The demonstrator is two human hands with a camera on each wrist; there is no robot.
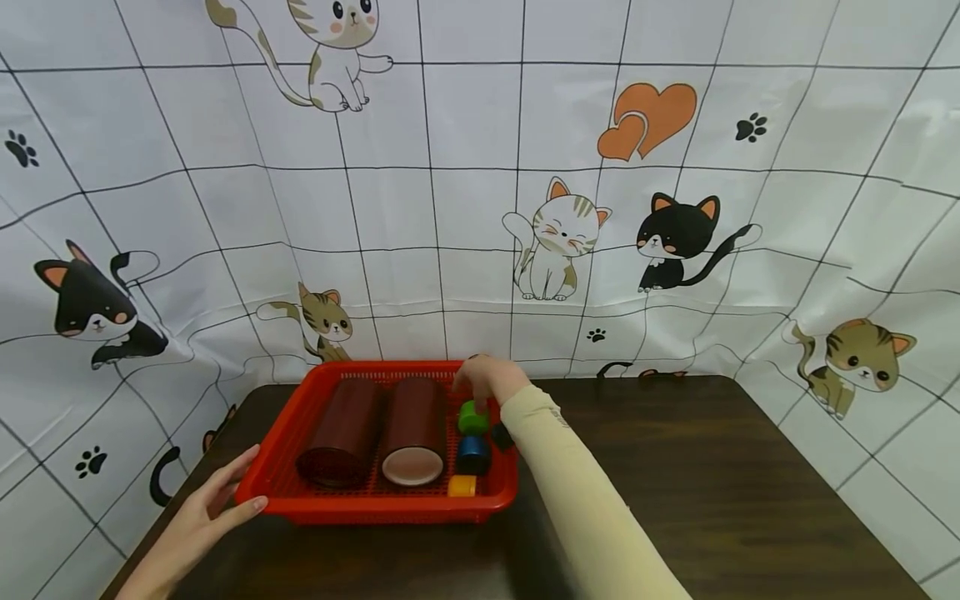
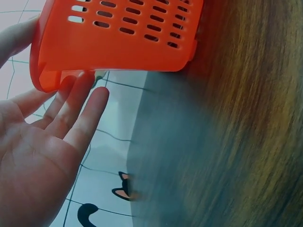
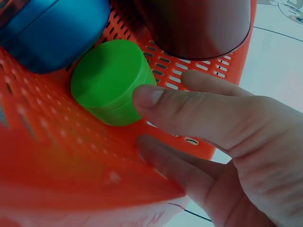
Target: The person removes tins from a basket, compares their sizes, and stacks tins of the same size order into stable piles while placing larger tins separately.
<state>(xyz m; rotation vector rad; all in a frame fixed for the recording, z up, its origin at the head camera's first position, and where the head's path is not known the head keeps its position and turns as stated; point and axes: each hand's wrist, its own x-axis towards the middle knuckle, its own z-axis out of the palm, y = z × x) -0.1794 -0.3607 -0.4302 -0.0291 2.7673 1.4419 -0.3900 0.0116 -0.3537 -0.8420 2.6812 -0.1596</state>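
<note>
A red perforated plastic basket (image 1: 300,502) stands on the dark table. My left hand (image 1: 202,512) is at its front left corner; in the left wrist view the fingers (image 2: 80,104) stretch out with tips at the underside of the rim. My right hand (image 1: 491,377) reaches into the right side of the basket. Its thumb tip is right at the edge of a small round green container (image 3: 111,80), and the other fingers extend beside it near the basket wall. Nearer the front lie a blue round container (image 1: 473,456) and a yellow piece (image 1: 462,486).
Two dark brown cylinders (image 1: 348,425) (image 1: 415,408) lie side by side in the basket, one showing a pale end. A small dark object (image 1: 502,437) is by the right wall, partly behind the sleeve. A cat-print sheet (image 1: 465,208) hangs behind the wooden table (image 1: 675,483).
</note>
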